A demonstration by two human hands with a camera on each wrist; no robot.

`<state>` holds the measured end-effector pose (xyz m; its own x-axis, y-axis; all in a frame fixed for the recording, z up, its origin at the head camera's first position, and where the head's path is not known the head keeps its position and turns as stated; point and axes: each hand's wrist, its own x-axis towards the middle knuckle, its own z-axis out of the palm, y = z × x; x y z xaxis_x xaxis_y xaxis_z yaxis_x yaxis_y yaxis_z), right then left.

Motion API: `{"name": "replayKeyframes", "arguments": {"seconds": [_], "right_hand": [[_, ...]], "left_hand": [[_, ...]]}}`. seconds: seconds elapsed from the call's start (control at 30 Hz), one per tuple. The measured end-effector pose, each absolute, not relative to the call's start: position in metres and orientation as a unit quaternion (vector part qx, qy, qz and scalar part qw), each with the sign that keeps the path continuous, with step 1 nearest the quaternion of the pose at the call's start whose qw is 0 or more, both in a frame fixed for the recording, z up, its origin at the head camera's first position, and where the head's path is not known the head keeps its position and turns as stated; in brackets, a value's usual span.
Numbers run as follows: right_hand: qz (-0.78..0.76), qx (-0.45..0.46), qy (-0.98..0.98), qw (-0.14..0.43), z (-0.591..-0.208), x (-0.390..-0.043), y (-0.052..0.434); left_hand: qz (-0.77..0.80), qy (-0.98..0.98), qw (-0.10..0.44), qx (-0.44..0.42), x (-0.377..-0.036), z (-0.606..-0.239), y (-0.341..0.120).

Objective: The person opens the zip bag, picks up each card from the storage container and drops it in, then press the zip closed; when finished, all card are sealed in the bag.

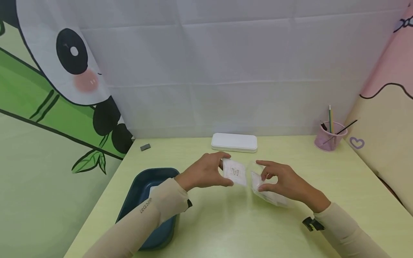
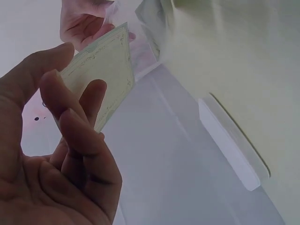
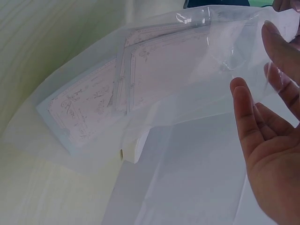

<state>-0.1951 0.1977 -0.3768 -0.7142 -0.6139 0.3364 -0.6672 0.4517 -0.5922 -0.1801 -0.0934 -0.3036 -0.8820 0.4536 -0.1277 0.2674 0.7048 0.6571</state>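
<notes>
At centre frame in the head view, both hands meet above the table (image 1: 226,229). Left hand (image 1: 206,172) pinches a small card (image 1: 235,172) between thumb and curled fingers; the card stands nearly upright on edge, its printed face turned toward the camera, its long axis running from upper left to lower right. The left wrist view shows the card (image 2: 101,70) gripped at one end by the fingertips (image 2: 93,93), its free end pointing toward the upper centre of that frame, where the other hand is.

Right hand (image 1: 284,182) holds a clear bag (image 1: 269,191) by its mouth, thumb and forefinger curled around the rim. The bag lies with its long axis slanting from centre frame toward lower right, mouth facing the card, far end low near the table; contact with the table cannot be told. The right wrist view shows the bag (image 3: 154,98) holding at least two printed cards (image 3: 93,101) stacked flat, with the fingers (image 3: 251,117) against the film at right; the grip itself is not seen in that view. Card and bag mouth sit just beside each other; whether they touch cannot be told.

Lower left holds a dark blue bin (image 1: 145,190) under the left forearm. A white case (image 1: 234,142) lies at the table's far edge, centre. A pink pen cup (image 1: 330,136) stands at upper right. A small grey block (image 1: 145,147) lies at the table's far left corner.
</notes>
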Motion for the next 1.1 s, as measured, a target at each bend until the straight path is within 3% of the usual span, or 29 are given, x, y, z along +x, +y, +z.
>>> {"name": "replayKeyframes", "arguments": {"seconds": [0.83,1.1], "right_hand": [[0.361,0.37,-0.855,0.041,-0.377,-0.193,0.197],[0.369,0.4,-0.837,0.062,-0.373,-0.193,0.192]], "left_hand": [[0.402,0.886,0.157,0.168,-0.177,-0.323,-0.083],[0.324,0.914,0.152,0.194,-0.183,-0.328,-0.072]]}}
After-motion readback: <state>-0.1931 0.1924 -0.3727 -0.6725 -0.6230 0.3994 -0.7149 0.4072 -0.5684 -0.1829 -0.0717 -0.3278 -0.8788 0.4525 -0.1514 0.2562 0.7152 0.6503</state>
